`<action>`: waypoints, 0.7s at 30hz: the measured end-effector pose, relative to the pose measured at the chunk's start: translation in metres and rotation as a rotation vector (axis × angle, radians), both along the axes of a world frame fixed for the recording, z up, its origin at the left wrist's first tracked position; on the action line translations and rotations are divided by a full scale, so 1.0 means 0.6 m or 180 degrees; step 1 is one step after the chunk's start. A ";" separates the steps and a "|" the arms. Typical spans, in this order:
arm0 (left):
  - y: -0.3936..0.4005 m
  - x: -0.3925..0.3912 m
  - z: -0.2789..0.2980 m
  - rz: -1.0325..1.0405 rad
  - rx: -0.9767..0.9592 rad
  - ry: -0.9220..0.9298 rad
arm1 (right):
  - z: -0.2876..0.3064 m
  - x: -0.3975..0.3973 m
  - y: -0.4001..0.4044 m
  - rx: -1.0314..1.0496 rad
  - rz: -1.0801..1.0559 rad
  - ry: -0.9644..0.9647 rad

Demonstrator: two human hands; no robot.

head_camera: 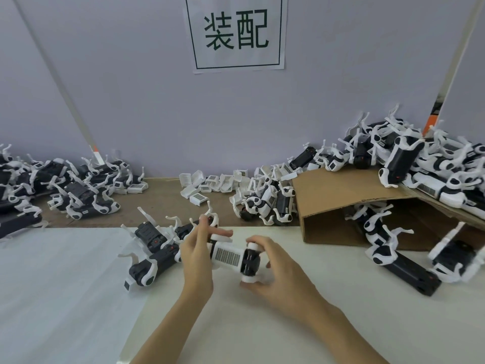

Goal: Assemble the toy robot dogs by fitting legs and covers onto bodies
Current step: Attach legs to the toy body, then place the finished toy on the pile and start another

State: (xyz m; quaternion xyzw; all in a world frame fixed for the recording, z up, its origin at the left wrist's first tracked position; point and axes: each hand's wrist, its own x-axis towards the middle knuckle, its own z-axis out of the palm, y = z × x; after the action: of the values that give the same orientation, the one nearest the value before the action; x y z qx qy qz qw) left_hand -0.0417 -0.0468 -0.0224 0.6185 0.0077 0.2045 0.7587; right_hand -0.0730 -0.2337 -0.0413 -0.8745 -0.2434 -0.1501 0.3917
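Right hand [273,269] fingers curled round toy dog body [231,257], left hand [196,256] fingers gripping its other end

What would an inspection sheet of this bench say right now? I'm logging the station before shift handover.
Surface: white sheet over brown bench.
Job's things: toy dog body held in both hands; loose white covers at the wall.
Clutter: dog piles left and right; tipped cardboard box.
Grippers: left hand and right hand grip the body's ends.
Cables: nothing seen.
Surroundings: lilac wall, paper sign.
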 end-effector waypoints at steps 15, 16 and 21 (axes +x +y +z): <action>0.016 0.026 0.001 -0.0310 0.0332 0.0005 | 0.107 0.035 -0.033 0.2173 -0.0571 0.2295; 0.017 0.030 -0.001 -0.0263 0.0299 -0.0010 | 0.131 0.052 -0.052 0.2804 -0.0388 0.2515; 0.022 0.032 -0.010 -0.0284 0.0453 0.0094 | 0.277 0.103 -0.153 0.5297 0.1107 0.1948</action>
State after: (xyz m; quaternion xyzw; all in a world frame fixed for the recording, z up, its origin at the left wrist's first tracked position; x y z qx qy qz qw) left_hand -0.0227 -0.0337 -0.0282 0.6735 -0.0232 0.1613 0.7210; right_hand -0.0111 -0.3252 0.1252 -0.2610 -0.0702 0.0229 0.9625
